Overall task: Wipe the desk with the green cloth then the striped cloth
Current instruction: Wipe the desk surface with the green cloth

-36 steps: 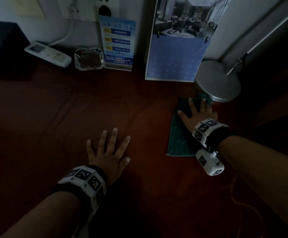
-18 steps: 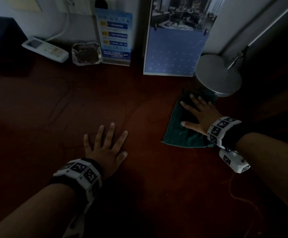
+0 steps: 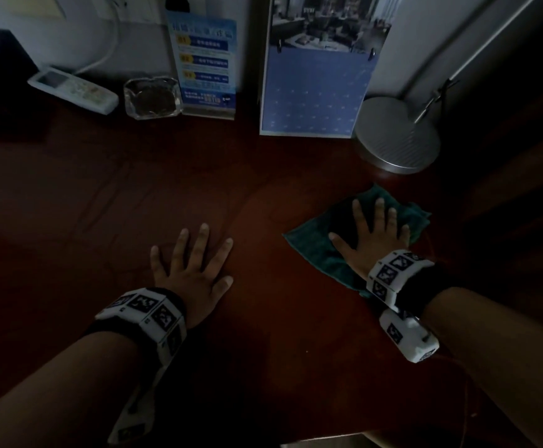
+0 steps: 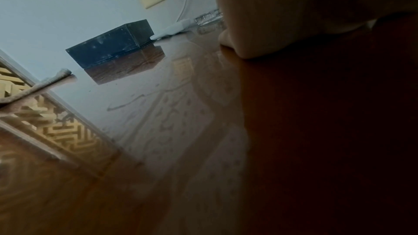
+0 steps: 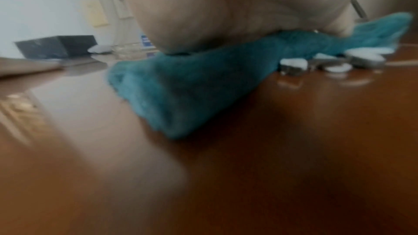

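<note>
The green cloth (image 3: 315,257) lies crumpled on the dark red-brown desk (image 3: 134,205), just in front of the lamp base. My right hand (image 3: 373,240) presses flat on it with the fingers spread and pointing away from me. In the right wrist view my palm (image 5: 214,6) sits on the green cloth (image 5: 192,87). My left hand (image 3: 195,266) rests flat on bare desk at the centre and holds nothing. A pale cloth (image 4: 38,88) lies at the desk's far left edge; I cannot make out its pattern.
Along the back wall stand a white remote (image 3: 73,90), a glass ashtray (image 3: 152,98), a blue sign stand (image 3: 207,64), a calendar (image 3: 315,76) and a round metal lamp base (image 3: 398,134). A black box (image 4: 110,44) sits at the back left.
My right hand has slid the green cloth away from the lamp base towards me, and the cloth has turned and bunched. My left hand stays flat in place.
</note>
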`<action>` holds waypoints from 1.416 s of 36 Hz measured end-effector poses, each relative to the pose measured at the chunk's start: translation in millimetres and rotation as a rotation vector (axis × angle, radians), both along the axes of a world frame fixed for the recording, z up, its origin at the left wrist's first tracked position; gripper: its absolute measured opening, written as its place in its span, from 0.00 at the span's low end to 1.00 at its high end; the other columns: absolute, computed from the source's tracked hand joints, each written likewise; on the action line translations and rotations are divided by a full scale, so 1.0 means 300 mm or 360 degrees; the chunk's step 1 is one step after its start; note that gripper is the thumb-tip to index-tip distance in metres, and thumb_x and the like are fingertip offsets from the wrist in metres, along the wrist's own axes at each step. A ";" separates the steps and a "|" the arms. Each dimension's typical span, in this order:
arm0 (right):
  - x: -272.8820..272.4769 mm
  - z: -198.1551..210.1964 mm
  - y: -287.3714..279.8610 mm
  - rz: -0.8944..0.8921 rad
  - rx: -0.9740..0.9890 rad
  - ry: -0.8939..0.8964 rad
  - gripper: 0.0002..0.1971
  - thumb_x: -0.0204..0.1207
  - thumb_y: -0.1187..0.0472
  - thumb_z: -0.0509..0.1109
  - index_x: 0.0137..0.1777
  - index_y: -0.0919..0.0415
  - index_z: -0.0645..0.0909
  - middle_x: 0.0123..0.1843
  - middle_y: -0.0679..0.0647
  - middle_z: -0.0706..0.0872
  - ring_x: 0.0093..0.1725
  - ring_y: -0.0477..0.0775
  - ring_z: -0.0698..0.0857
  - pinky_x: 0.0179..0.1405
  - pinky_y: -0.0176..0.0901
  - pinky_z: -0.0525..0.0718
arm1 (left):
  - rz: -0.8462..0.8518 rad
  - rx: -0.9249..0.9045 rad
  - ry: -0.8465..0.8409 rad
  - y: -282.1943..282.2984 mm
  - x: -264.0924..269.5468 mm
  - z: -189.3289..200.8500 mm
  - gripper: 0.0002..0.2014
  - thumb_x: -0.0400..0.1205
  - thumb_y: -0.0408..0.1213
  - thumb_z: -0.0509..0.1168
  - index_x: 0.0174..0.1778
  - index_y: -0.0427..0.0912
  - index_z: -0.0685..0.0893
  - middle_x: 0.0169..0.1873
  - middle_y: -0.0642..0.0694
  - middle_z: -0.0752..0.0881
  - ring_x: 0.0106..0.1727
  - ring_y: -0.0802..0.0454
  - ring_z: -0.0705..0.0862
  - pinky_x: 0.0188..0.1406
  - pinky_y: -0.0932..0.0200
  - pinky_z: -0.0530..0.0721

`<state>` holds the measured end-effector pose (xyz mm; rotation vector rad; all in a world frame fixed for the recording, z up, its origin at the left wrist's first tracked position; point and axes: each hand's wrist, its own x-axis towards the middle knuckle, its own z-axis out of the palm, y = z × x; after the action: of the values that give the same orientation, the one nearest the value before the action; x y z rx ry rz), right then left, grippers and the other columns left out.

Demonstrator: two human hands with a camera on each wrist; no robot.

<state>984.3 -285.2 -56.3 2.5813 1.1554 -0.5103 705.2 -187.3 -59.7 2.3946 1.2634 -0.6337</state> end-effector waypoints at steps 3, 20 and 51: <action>-0.026 0.009 -0.034 -0.0001 -0.0055 -0.0015 0.43 0.72 0.24 0.37 0.80 0.44 0.27 0.83 0.59 0.30 0.83 0.64 0.37 0.80 0.65 0.42 | -0.0004 -0.0015 -0.0009 0.001 0.000 0.000 0.34 0.63 0.67 0.19 0.66 0.69 0.19 0.78 0.55 0.24 0.81 0.45 0.29 0.75 0.29 0.37; -0.192 0.032 -0.223 0.0034 -0.0218 0.0055 0.60 0.45 0.16 0.18 0.79 0.48 0.23 0.82 0.63 0.28 0.82 0.67 0.34 0.79 0.66 0.44 | -0.0034 -0.0045 0.0047 0.006 0.006 -0.003 0.30 0.84 0.62 0.37 0.75 0.67 0.25 0.78 0.53 0.24 0.80 0.45 0.26 0.75 0.29 0.35; -0.203 0.109 -0.333 0.0446 -0.0458 0.0343 0.70 0.39 0.12 0.53 0.69 0.39 0.12 0.72 0.54 0.11 0.75 0.63 0.19 0.78 0.67 0.34 | 0.0006 0.0008 -0.0006 0.001 0.007 -0.008 0.31 0.83 0.62 0.39 0.75 0.67 0.27 0.79 0.53 0.27 0.81 0.45 0.29 0.75 0.30 0.38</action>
<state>923.5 -385.1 -23.7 2.1196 1.3721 -0.8349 707.3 -186.9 -62.2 2.3957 1.2690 -0.6255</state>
